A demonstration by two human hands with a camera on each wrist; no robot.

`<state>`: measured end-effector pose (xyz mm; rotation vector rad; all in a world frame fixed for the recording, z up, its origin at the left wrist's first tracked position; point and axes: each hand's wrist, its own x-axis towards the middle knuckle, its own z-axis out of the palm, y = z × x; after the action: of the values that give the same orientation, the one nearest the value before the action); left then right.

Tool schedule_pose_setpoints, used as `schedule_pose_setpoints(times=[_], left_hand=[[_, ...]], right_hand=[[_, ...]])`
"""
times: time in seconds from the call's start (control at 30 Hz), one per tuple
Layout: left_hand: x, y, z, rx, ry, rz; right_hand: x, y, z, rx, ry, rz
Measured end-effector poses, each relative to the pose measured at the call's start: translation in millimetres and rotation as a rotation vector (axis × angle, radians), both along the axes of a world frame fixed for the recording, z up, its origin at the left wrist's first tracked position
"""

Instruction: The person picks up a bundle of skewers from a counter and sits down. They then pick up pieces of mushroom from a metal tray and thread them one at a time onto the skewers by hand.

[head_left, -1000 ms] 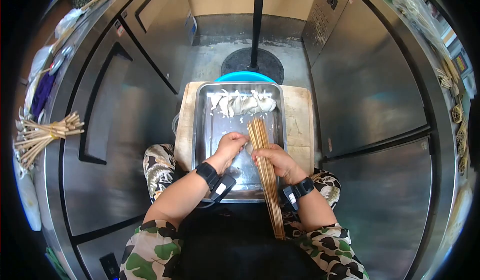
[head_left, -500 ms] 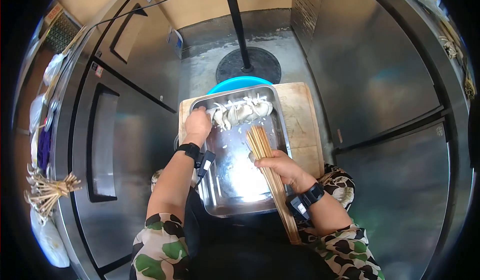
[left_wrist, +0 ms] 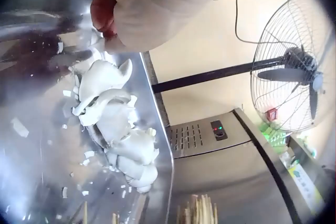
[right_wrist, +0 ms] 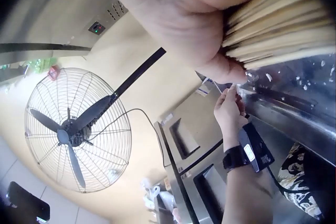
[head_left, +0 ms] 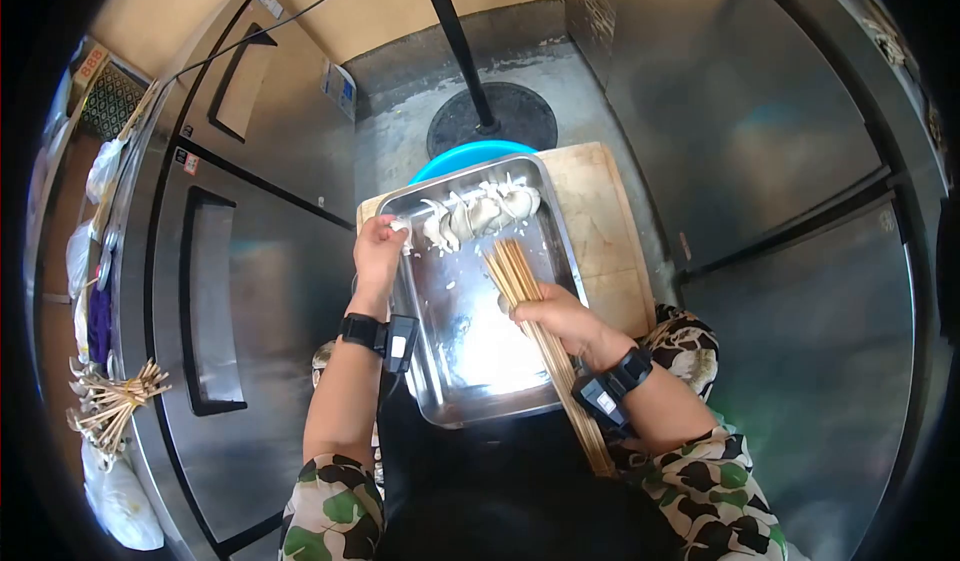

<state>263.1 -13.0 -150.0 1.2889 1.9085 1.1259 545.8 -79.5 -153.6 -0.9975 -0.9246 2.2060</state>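
My right hand (head_left: 560, 319) grips a thick bundle of bamboo skewers (head_left: 545, 346), which slants over the right side of a steel tray (head_left: 432, 401). A small greyish piece (head_left: 504, 304) shows by the right thumb. Over the tray's far left corner, my left hand (head_left: 376, 266) pinches a white mushroom piece (head_left: 402, 228) between thumb and fingers. Pale oyster mushrooms (head_left: 478, 215) lie in a row along the tray's far side, with white crumbs around them. In the left wrist view the left hand (left_wrist: 147, 11) is just beside that row (left_wrist: 126, 137).
The tray sits on a wooden board (head_left: 610, 231), with a blue basin (head_left: 470, 158) behind. Beyond stands a fan (right_wrist: 68, 132) on a black pole (head_left: 455, 41). Steel cabinets flank both sides; a tied bundle of sticks (head_left: 120, 398) lies on the left counter.
My left hand left the right hand's side, reached to the row's left end, then drew back slightly with a white piece. The right hand keeps its grip on the skewers.
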Motion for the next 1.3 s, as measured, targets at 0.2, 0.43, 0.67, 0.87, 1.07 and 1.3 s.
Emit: schedule_pose_setpoints(times=[0.2,0.43,0.67,0.87,1.07,1.3], left_hand=[[34.9,-42.5,34.8,-0.096,-1.059,-0.015],[71.8,-54.9,33.8,-0.128,-1.276,-0.046],[77.1,-53.6,27.6,-0.262,-1.3,-0.104],[79.4,-52.0,30.9,-0.219,-1.185,-0.139],[83.8,-54.9,43.9,-0.164,-1.022,-0.158],[86.3,-56.2,49.5,-0.145,-0.909,-0.157]], right_hand=[[2.8,5.3,-3.8,0.0,-0.056,0.049],[1.4,6.0,-0.9,0.006,0.031,0.052],[1.9,5.2,0.0,-0.08,0.079,0.047],[1.8,5.7,0.3,-0.053,0.127,0.064],[-0.7,4.4,-1.4,-0.025,0.095,0.067],[-0.4,2.1,9.6,-0.065,0.111,0.022]])
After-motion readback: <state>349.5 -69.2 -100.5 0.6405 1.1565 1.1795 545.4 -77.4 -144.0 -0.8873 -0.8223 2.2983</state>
